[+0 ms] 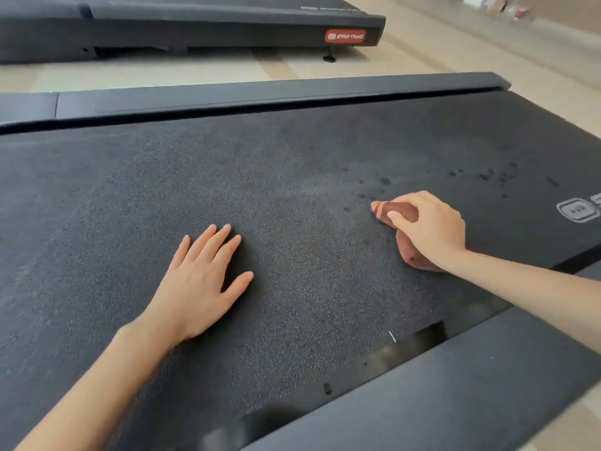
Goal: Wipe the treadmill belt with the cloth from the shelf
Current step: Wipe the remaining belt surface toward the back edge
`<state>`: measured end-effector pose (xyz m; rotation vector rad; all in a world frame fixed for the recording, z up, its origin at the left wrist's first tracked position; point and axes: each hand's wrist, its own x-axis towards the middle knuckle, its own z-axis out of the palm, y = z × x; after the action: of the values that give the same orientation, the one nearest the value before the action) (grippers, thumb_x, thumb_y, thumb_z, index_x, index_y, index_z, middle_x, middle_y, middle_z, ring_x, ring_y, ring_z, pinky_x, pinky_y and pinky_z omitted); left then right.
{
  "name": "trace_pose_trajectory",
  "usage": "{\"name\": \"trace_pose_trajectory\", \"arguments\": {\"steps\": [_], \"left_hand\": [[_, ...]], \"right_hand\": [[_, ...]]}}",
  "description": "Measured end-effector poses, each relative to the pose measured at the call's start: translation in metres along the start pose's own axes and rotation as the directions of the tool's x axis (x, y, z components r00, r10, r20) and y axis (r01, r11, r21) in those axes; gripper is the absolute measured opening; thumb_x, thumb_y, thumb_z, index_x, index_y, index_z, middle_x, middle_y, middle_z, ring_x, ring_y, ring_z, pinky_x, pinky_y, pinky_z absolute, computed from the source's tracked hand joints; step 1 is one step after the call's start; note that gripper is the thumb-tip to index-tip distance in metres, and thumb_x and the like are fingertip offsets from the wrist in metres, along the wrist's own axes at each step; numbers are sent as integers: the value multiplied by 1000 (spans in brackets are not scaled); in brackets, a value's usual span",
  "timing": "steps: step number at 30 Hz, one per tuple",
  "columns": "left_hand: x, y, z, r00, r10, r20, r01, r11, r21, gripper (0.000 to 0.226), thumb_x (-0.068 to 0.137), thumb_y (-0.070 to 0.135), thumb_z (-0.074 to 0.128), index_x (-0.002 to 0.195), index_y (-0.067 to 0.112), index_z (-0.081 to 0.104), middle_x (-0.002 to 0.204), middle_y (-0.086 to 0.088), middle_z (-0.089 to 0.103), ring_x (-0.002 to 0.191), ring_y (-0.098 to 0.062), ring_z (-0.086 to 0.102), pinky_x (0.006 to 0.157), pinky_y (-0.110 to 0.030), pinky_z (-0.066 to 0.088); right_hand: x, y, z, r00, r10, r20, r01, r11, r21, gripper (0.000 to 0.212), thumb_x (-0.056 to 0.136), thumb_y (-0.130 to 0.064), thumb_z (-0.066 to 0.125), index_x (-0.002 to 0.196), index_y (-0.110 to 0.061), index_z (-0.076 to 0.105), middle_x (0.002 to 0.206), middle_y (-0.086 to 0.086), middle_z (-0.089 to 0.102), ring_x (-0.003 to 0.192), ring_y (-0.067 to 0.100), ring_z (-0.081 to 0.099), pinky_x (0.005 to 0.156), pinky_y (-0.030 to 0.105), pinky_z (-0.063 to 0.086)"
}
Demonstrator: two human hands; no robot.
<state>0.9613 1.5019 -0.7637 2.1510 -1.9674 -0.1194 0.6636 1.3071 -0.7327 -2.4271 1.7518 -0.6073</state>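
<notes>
The dark textured treadmill belt (292, 177) fills most of the view. My right hand (429, 229) grips a small reddish-brown cloth (401, 211) bunched under its fingers and pressed onto the belt at the right. Part of the cloth also shows below the wrist. My left hand (201, 281) lies flat on the belt left of centre, fingers straight and spread, holding nothing. Dark wet spots (481, 175) dot the belt beyond the right hand.
Smooth side rails border the belt at the far side (260, 96) and the near right (471, 385). A second treadmill (195, 27) with a red Star Trac badge stands beyond on the pale floor (455, 50). A white logo (579, 209) marks the belt's right end.
</notes>
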Motion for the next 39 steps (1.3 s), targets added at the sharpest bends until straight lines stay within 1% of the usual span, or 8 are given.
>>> {"name": "trace_pose_trajectory", "arguments": {"steps": [4, 10, 12, 18, 23, 26, 36, 39], "left_hand": [[32, 9, -10, 995, 76, 70, -79, 996, 44, 94, 75, 70, 0, 150, 18, 22, 158, 3, 13, 146, -13, 4, 117, -38, -1], [70, 21, -3, 985, 127, 120, -142, 982, 125, 93, 75, 69, 0, 151, 18, 18, 159, 3, 10, 146, -14, 3, 118, -38, 0], [68, 27, 5, 988, 114, 104, -124, 988, 88, 89, 79, 67, 3, 151, 18, 18, 159, 2, 11, 146, -14, 2, 118, -38, -1], [61, 30, 18, 996, 86, 28, -88, 992, 91, 71, 93, 56, 16, 148, 13, 30, 156, -1, 21, 145, -16, 11, 117, -40, 4], [60, 34, 15, 995, 75, 72, -86, 984, 154, 70, 98, 54, 8, 147, 10, 32, 155, -6, 26, 144, -20, 16, 113, -42, 8], [59, 35, 14, 996, 70, 61, -78, 987, 138, 69, 98, 54, 11, 147, 11, 32, 155, -4, 25, 144, -17, 12, 114, -39, 6], [61, 33, 19, 997, 73, -35, -72, 997, 42, 69, 90, 55, 23, 148, 18, 32, 156, 3, 22, 145, -11, 10, 117, -36, 3], [60, 33, 20, 996, 79, -34, -77, 995, 58, 69, 91, 55, 24, 147, 16, 33, 155, 1, 24, 145, -14, 12, 116, -37, 4]], "right_hand": [[-44, -31, 0, 938, -346, 24, 339, 930, 146, 11, 83, -38, 64, 93, -38, 67, 101, -18, 64, 92, 12, 60, 74, 26, 38], [-58, -40, 10, 637, -769, -44, 761, 619, 193, 17, 81, -34, 64, 95, -26, 71, 98, -10, 67, 79, 14, 60, 68, 30, 44], [-36, -31, 16, 600, -797, -66, 791, 579, 196, 18, 83, -34, 62, 96, -25, 72, 97, -8, 68, 78, 16, 62, 66, 31, 46], [55, -28, 39, 655, -755, -39, 753, 646, 129, 27, 83, -43, 52, 95, -27, 71, 93, -10, 68, 78, 17, 63, 64, 25, 44], [118, -49, 60, 826, -563, 26, 555, 821, 131, 23, 88, -45, 58, 105, -33, 68, 108, -12, 65, 99, 16, 60, 70, 27, 39], [114, -52, 61, 849, -528, 19, 524, 845, 106, 25, 89, -46, 57, 108, -32, 67, 112, -10, 64, 102, 16, 59, 74, 27, 38], [-11, -29, 21, 587, -809, -29, 799, 574, 183, 28, 84, -49, 55, 94, -27, 70, 98, -9, 65, 81, 12, 61, 69, 28, 48], [-9, -29, 22, 564, -825, -41, 815, 548, 188, 27, 84, -46, 59, 92, -23, 71, 97, -7, 66, 79, 13, 60, 66, 30, 49]]}}
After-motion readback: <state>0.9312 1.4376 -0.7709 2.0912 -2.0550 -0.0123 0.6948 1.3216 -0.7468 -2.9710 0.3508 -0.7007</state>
